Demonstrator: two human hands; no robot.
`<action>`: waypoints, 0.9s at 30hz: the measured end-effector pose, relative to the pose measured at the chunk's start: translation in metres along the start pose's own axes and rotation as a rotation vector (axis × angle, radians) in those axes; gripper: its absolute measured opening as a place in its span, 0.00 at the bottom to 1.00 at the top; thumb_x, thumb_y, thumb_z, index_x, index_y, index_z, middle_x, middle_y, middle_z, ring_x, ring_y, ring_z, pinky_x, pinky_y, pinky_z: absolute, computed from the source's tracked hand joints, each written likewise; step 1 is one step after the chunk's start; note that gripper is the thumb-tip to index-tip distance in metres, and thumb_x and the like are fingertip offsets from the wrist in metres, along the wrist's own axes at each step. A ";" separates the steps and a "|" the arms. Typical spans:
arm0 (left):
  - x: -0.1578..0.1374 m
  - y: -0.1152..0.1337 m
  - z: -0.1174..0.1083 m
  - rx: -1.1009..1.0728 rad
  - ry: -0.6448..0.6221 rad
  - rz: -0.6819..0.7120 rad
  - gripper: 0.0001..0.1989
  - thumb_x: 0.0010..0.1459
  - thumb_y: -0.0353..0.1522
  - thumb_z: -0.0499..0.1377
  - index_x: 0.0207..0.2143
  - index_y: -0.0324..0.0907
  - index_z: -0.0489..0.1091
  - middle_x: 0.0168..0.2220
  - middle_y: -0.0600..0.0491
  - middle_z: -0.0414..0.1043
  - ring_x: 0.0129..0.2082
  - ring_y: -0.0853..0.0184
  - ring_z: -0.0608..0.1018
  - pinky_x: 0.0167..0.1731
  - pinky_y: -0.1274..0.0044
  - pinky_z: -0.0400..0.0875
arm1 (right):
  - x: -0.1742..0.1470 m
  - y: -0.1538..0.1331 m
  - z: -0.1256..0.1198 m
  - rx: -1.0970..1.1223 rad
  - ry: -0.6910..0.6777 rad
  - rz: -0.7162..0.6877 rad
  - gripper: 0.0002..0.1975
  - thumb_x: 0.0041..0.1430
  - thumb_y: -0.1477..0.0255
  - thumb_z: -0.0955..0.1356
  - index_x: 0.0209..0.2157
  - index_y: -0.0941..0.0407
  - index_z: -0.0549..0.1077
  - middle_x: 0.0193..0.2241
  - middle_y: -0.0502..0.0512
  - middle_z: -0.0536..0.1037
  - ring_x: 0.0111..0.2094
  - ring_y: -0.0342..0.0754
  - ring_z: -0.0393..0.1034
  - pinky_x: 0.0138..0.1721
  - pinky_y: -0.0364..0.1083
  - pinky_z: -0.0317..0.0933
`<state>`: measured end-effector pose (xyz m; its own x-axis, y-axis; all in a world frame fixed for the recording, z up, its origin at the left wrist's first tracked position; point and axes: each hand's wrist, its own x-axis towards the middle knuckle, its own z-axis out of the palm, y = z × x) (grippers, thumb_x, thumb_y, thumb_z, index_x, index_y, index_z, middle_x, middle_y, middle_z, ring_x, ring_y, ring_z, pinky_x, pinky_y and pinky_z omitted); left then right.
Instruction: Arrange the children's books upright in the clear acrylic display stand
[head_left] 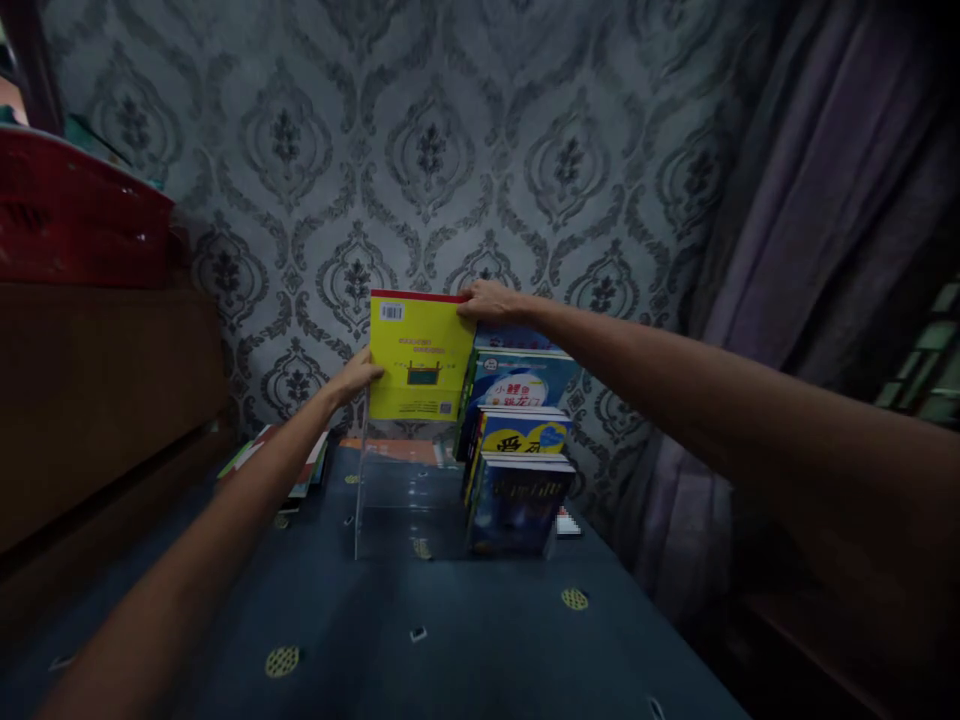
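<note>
A yellow book (420, 350) with a red top edge and a barcode stands upright between my hands. My left hand (356, 376) grips its left edge, and my right hand (491, 300) pinches its upper right corner. Below it is a clear tiered book rack (358, 510). On the right side of that rack, several picture books stand in rows, among them a dark blue book (521, 505) in front, a yellow and blue book (517, 434) behind it and a light blue book (525, 380) further up. The book's lower edge is at the rack's upper left; whether it touches cannot be made out.
A pile of books (307, 470) lies left of the rack on the dark blue patterned cloth (480, 640). A wooden cabinet (105, 400) with a red basket (82, 210) on top stands at the left. Patterned wallpaper (427, 150) is behind; a purple curtain (780, 280) hangs right.
</note>
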<state>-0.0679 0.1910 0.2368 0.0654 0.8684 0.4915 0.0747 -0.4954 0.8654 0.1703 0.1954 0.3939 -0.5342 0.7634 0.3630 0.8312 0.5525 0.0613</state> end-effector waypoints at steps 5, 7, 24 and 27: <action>0.002 0.001 -0.004 0.004 0.002 0.000 0.37 0.32 0.25 0.55 0.52 0.40 0.68 0.48 0.46 0.78 0.51 0.51 0.78 0.48 0.63 0.74 | -0.004 0.003 0.000 0.109 0.022 0.000 0.13 0.53 0.77 0.66 0.39 0.62 0.78 0.27 0.55 0.76 0.27 0.45 0.68 0.26 0.41 0.57; 0.003 0.001 -0.004 0.000 0.009 0.006 0.37 0.33 0.26 0.54 0.52 0.40 0.68 0.48 0.47 0.78 0.50 0.51 0.78 0.47 0.64 0.75 | -0.006 0.005 0.000 0.173 0.032 -0.001 0.12 0.53 0.77 0.65 0.38 0.61 0.77 0.27 0.54 0.75 0.26 0.44 0.66 0.25 0.40 0.56; 0.005 -0.006 -0.004 -0.019 0.015 0.002 0.33 0.33 0.28 0.55 0.48 0.39 0.70 0.44 0.46 0.79 0.47 0.50 0.79 0.46 0.63 0.75 | -0.004 0.011 0.003 0.227 0.074 0.017 0.09 0.55 0.75 0.65 0.35 0.63 0.76 0.27 0.56 0.74 0.26 0.44 0.65 0.25 0.41 0.56; 0.004 -0.005 -0.004 -0.038 0.016 0.010 0.33 0.34 0.29 0.55 0.49 0.39 0.69 0.45 0.46 0.79 0.47 0.51 0.79 0.46 0.63 0.75 | -0.004 0.014 0.002 0.202 0.084 -0.010 0.11 0.56 0.73 0.64 0.35 0.63 0.77 0.29 0.57 0.75 0.26 0.45 0.66 0.26 0.42 0.56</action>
<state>-0.0717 0.1972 0.2347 0.0505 0.8636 0.5016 0.0364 -0.5035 0.8632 0.1836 0.2005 0.3916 -0.5206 0.7318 0.4398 0.7737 0.6222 -0.1193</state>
